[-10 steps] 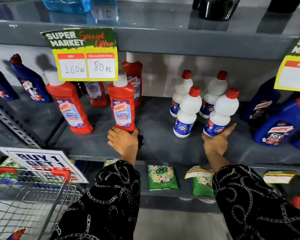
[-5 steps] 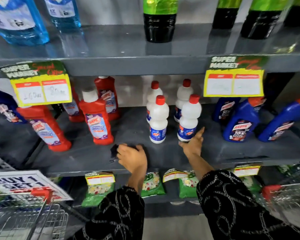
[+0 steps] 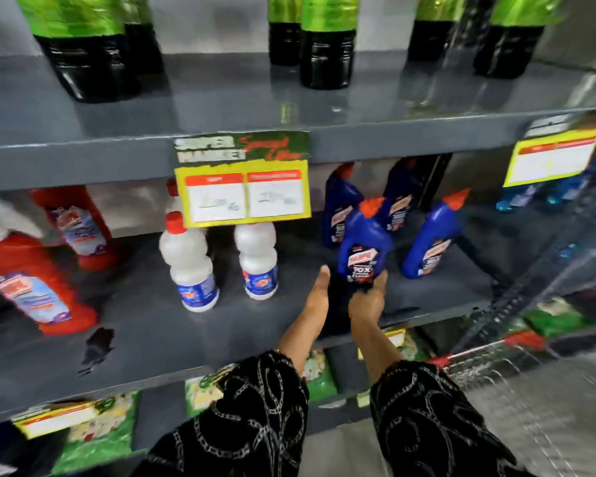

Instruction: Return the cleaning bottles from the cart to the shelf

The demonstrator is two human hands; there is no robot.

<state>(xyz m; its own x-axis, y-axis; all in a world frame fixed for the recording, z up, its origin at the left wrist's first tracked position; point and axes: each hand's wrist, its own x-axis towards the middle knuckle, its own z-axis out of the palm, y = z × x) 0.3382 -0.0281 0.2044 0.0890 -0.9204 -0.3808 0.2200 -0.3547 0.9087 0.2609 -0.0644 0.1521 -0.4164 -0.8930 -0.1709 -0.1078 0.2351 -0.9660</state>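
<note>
The right hand (image 3: pixel 367 299) cups the bottom of a blue bottle (image 3: pixel 365 249), fingers curled loosely around its base. The left hand (image 3: pixel 319 287) is flat and open just beside it, holding nothing. The bottle stands upright on the grey shelf (image 3: pixel 152 325), right of two white bottles (image 3: pixel 193 263).

The shelf (image 3: pixel 159 325) is dark grey. On it, a deep blue bottle (image 3: pixel 364 249) has an orange-red cap and a dark label with white lettering. To the left of that bottle stand two white bottles (image 3: pixel 190 259) with blue labels, one showing a red cap. Further left are red bottles (image 3: pixel 31 277) with pale labels. Above the blue bottle hangs a yellow price tag (image 3: pixel 245 191) with a green header and red-and-white panels. Both sleeves (image 3: pixel 255 418) are black with a white chain pattern.
</note>
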